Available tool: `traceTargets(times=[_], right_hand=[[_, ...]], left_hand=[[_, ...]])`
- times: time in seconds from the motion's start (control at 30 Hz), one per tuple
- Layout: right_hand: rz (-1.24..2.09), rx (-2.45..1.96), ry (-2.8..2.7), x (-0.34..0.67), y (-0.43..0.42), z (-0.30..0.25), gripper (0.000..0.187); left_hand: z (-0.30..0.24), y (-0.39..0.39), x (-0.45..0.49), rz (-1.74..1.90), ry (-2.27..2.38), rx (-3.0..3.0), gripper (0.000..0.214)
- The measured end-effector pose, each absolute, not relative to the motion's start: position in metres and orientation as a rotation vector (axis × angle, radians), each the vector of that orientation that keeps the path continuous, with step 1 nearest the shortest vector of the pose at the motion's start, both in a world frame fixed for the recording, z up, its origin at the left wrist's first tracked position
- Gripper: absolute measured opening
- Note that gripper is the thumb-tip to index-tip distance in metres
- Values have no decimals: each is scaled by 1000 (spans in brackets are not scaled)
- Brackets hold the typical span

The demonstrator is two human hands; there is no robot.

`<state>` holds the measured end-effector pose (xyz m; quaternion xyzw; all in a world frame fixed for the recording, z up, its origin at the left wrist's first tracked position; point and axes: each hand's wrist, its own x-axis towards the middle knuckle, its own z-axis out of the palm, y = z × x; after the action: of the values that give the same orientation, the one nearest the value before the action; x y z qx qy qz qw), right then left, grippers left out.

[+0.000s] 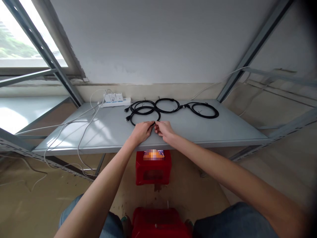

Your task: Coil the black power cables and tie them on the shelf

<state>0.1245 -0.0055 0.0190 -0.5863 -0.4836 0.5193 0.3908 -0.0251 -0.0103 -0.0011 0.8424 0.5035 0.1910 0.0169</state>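
A coiled black cable lies on the grey shelf, with a connector at its left side. My left hand is closed over the near edge of this coil and holds it down. Right beside it, my right hand pinches with its fingertips at the same edge; whatever is between them is too small to make out. Behind sit more coiled black cables: one overlapping at the back left, one at the back middle and one at the right. Thin tie ends stick up from some of them.
A white power strip with plugs stands by the wall at the back left. White cords run over the shelf's left side and hang down. Metal uprights flank the shelf. Below are a red stool and another red stool.
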Motion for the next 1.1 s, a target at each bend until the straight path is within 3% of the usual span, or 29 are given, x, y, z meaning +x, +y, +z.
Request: traceTargets(times=[0.33,0.77,1.1], right_hand=[[7,-1256,-2447,168,-1,5,21],[-517,-1254,-2619,171,0,3,33],[-603,-1143,-2663,171,-6,8,33]], left_hand=[[-3,-10,-24,589,1586,2596,36],[-3,-10,-24,579,1596,2613,33],[-3,-9,-24,579,1621,2589,31]])
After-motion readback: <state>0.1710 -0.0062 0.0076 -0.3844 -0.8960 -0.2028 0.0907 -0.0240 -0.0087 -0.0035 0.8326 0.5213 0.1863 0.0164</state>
